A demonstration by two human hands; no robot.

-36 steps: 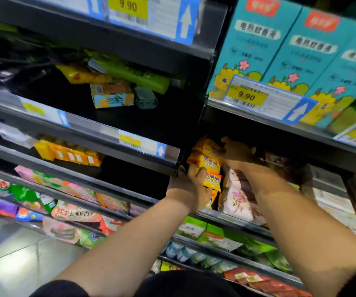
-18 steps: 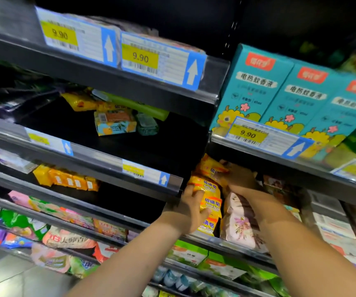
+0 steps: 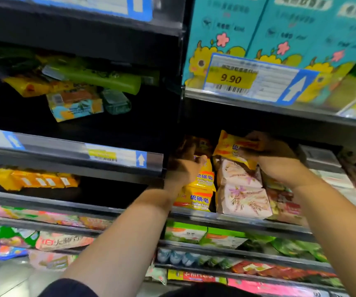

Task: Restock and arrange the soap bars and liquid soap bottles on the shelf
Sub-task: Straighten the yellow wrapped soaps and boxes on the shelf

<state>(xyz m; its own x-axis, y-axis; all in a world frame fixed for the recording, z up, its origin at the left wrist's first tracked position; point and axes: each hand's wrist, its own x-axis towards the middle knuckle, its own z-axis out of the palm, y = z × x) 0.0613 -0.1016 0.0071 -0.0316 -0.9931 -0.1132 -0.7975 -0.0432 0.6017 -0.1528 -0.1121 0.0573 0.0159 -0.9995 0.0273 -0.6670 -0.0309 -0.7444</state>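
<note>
Head view: dark store shelf point(image 3: 237, 219) with price strips, teal boxes point(image 3: 222, 28) above, grey floor lower left. On shelf, yellow soap stack point(image 3: 198, 189), faces outward, long axes left-to-right, touching pink packs point(image 3: 243, 200). Left hand point(image 3: 183, 168) curled, gripping stack's left side. Right hand point(image 3: 273, 159) pinching top yellow pack point(image 3: 228, 144), tilted, lengthwise across.

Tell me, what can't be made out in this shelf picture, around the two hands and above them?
All in the head view:
- Left hand: its back hides the fingers, so whether it grips the yellow soap stack or only touches it is unclear.
- Yellow soap pack: lettering partly covered by the right hand holding it.
- Price tag: small print beside 9.90 is blurred.
- Teal boxes: tops cut off by the upper edge, text blurred.
</note>
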